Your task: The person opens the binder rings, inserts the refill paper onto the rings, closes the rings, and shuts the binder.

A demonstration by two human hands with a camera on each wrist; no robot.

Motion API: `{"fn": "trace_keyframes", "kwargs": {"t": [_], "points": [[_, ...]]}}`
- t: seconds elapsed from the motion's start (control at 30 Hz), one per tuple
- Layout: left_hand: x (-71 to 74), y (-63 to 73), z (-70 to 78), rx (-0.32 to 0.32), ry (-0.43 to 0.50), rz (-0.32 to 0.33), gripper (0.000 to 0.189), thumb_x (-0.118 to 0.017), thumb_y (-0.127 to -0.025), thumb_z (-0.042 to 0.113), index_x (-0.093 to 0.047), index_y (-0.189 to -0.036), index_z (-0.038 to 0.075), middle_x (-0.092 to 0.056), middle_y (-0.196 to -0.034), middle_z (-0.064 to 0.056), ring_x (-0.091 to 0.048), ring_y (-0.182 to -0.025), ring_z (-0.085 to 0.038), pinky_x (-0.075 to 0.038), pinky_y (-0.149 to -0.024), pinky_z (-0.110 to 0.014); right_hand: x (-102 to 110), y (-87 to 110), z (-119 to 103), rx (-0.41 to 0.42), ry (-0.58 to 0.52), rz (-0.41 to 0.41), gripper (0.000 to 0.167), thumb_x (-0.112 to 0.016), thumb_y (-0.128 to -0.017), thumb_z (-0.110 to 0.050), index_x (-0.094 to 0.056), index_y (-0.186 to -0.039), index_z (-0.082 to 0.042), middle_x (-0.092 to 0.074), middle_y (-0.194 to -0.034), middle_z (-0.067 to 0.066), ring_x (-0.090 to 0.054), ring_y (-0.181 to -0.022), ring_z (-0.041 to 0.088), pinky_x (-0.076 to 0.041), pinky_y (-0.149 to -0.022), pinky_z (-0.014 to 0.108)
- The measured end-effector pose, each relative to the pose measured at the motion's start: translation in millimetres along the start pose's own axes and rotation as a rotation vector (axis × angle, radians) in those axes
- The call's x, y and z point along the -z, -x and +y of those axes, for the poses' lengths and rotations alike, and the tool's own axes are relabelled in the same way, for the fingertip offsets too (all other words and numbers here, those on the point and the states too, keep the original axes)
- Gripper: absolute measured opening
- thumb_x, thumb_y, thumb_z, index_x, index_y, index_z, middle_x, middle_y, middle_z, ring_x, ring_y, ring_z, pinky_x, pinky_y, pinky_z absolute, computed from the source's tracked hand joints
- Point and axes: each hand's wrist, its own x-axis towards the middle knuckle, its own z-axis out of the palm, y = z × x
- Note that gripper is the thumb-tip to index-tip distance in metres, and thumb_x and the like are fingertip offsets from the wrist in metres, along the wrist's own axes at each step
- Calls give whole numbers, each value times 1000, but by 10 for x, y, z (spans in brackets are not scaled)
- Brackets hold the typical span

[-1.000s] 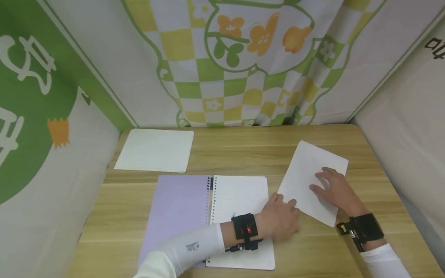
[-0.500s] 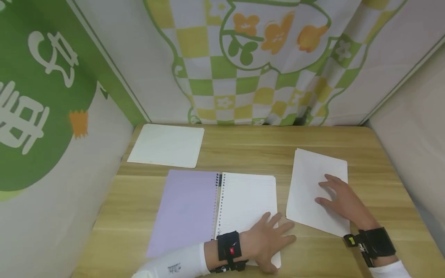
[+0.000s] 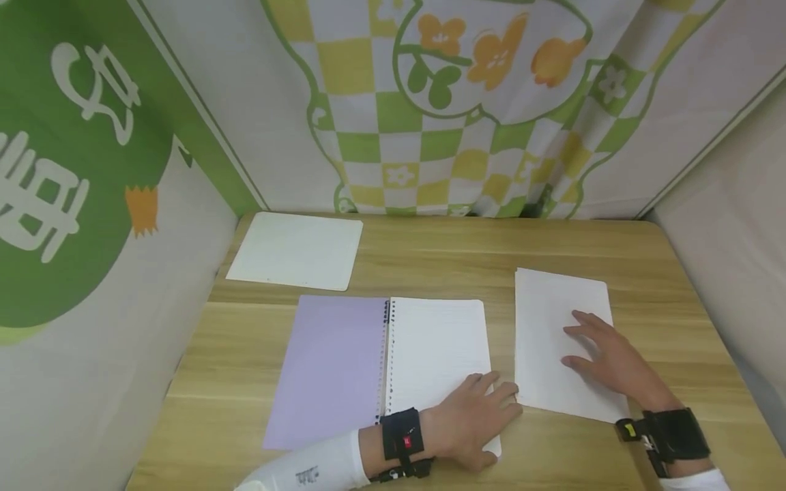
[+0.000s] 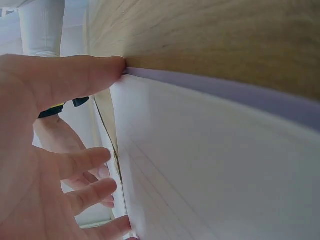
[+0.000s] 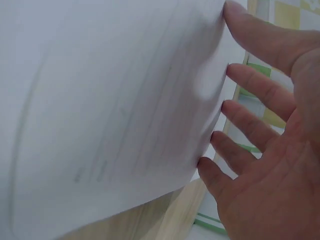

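A spiral notebook (image 3: 436,348) lies open on the table, its purple cover (image 3: 334,368) to the left and a lined white page to the right. My left hand (image 3: 469,423) rests at the page's lower right edge with fingers spread; in the left wrist view, its thumb (image 4: 95,72) touches the notebook's corner. Right of the notebook lie white sheets (image 3: 543,341), slightly uneven at their edges. My right hand (image 3: 604,361) has its fingertips on the top sheet, fingers apart and gently bent. In the right wrist view, these fingertips press the paper (image 5: 125,115), which bears faint lines.
Another white sheet (image 3: 297,249) lies at the table's back left. The wooden table (image 3: 442,252) is bounded by a patterned curtain (image 3: 405,129) behind and pale cloth walls at both sides.
My left hand has left the loose sheets' corner and come down onto the notebook page's edge. The loose sheets have turned straighter under my right hand. The head view has shifted.
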Motion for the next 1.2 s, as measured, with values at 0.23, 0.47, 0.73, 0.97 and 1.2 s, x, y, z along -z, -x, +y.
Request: {"fn": "trace_keyframes", "kwargs": {"t": [0.23,0.47,0.73,0.97,1.2], "points": [[2,14,8,-42,34,6,87,-77,-86,64,-43,-158,32,-34,-169,3,-42,-152,-28,-40,-121,-38,1,98,50,37,6,-4,61,-87,-89,-34,-68,-137,-2,-42,-163,29,-34,-149,58,-34,-113,77],[14,30,-18,-72,92,-20,91,-77,-87,61,-39,-163,30,-29,-173,1,-37,-156,-29,-35,-126,-37,10,185,2,38,5,-12,59,-87,-89,-33,-69,-137,-4,-42,-164,28,-35,-150,57,-33,-113,76],[5,-83,-31,-37,63,18,93,-67,-91,74,-39,-165,24,-28,-175,-4,-31,-160,-28,-32,-128,-40,-39,250,30,-77,-43,100,56,-79,-98,-32,-63,-140,3,-37,-161,37,-33,-145,63,-33,-108,82],[-11,-229,-20,-9,25,-18,88,-51,-98,77,-41,-164,19,-29,-176,-4,-29,-162,-20,-31,-129,-44,-3,339,101,-265,-197,293,57,-70,-104,-23,-53,-145,13,-43,-148,45,-52,-126,63,-60,-89,38],[-19,-262,3,-19,32,-24,86,-50,-99,76,-42,-163,19,-29,-176,-5,-29,-162,-20,-31,-129,-42,92,421,197,-525,-393,259,70,-69,-104,-43,-48,-153,2,-58,-145,33,-67,-109,23,-52,-67,16]]}}
